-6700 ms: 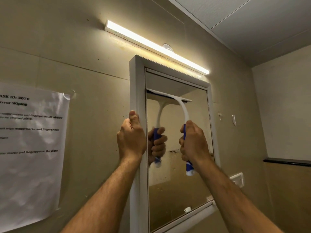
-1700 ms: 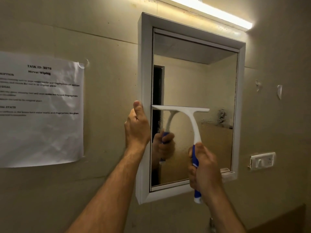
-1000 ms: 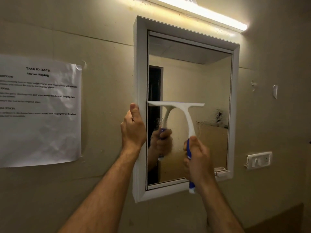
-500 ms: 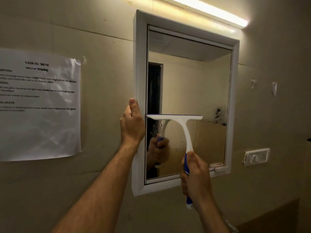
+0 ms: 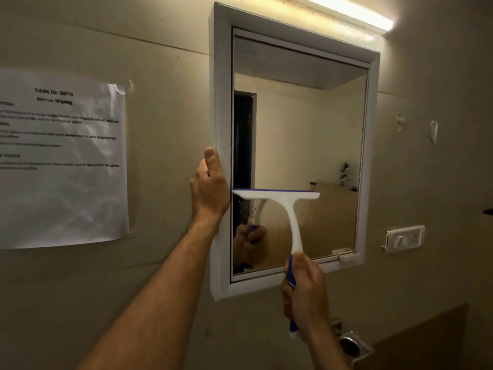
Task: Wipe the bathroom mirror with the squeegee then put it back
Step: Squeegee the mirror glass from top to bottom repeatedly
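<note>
A white-framed mirror (image 5: pixel 298 124) hangs on the beige wall. The white squeegee (image 5: pixel 277 194) with a blue-and-white handle lies against the lower left part of the glass, its blade level. My right hand (image 5: pixel 305 292) is shut on the handle, below the mirror's bottom edge. My left hand (image 5: pixel 210 188) grips the mirror's left frame edge, thumb up. Water drops show on the glass just under the blade at the left. A dark smudge (image 5: pixel 345 172) marks the glass near the right edge.
A printed task sheet (image 5: pixel 61 161) is taped to the wall at the left. A tube light (image 5: pixel 349 14) glows above the mirror. A white switch plate (image 5: pixel 404 239) sits to the right, and a metal fitting (image 5: pixel 352 343) lies below my right hand.
The squeegee has slid down the glass from the middle to the lower part, my right hand dropping below the frame. My left hand stays on the frame's left edge.
</note>
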Demonstrator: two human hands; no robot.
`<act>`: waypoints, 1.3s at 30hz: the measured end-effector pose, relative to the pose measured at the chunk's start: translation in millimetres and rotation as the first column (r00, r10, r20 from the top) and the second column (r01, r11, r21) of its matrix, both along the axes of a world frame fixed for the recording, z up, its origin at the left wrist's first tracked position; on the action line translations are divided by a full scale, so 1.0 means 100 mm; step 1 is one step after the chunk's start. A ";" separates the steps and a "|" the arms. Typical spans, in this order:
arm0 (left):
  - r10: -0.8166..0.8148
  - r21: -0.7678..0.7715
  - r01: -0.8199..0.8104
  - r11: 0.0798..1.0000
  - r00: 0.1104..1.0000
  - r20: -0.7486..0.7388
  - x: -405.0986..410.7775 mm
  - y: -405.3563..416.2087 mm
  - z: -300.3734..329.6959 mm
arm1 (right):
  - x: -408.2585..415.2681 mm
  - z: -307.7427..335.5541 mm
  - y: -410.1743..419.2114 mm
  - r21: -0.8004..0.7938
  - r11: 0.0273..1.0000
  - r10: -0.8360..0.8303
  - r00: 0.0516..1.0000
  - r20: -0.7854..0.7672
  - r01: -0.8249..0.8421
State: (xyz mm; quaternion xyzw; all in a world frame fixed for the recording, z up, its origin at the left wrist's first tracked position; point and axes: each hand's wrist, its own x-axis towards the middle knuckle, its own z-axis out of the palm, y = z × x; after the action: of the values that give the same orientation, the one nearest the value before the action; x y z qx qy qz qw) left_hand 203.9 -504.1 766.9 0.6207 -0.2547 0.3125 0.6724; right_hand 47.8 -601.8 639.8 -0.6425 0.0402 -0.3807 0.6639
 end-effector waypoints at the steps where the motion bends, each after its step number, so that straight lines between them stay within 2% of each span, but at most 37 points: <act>1: -0.003 0.003 0.003 1.000 1.000 0.001 0.00 0.00 0.00 | -0.01 0.00 0.00 -0.002 1.000 -0.004 1.000 -0.001 0.004; 7: 0.014 -0.013 -0.014 1.000 1.000 0.015 -0.01 0.00 0.00 | 0.05 0.42 -0.13 -0.128 0.990 -0.064 0.998 0.013 0.065; 9: 0.015 -0.009 -0.015 1.000 1.000 0.013 0.00 -0.01 0.00 | 0.07 0.48 -0.14 -0.127 0.990 -0.052 0.999 0.011 0.053; 18: -0.011 0.009 0.011 1.000 1.000 0.021 -0.02 0.02 0.00 | -0.02 -0.23 -0.02 -0.022 1.000 -0.013 1.000 -0.011 0.013; 27: 0.040 -0.017 -0.040 0.999 0.999 0.007 -0.04 0.00 0.01 | 0.10 0.27 -0.14 -0.091 0.995 -0.031 0.999 0.021 0.033; 31: 0.074 0.002 -0.074 0.997 0.997 0.000 -0.03 0.01 0.00 | 0.09 0.07 -0.06 -0.027 1.000 -0.001 1.000 0.015 0.002; 36: 0.001 0.014 -0.001 1.000 1.000 0.016 -0.03 0.02 0.01 | -0.03 -0.32 0.03 0.002 1.000 -0.018 1.000 -0.014 0.018; 39: -0.009 0.003 0.009 1.000 1.000 0.023 -0.03 0.03 0.01 | -0.07 -0.28 0.03 -0.007 1.000 -0.029 0.999 -0.024 0.029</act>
State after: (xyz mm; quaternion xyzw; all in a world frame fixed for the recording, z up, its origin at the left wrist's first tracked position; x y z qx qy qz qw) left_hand 200.7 -501.5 768.3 0.6171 -0.2656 0.3161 0.6699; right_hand 40.5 -598.4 611.8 -0.6485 0.0564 -0.3826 0.6556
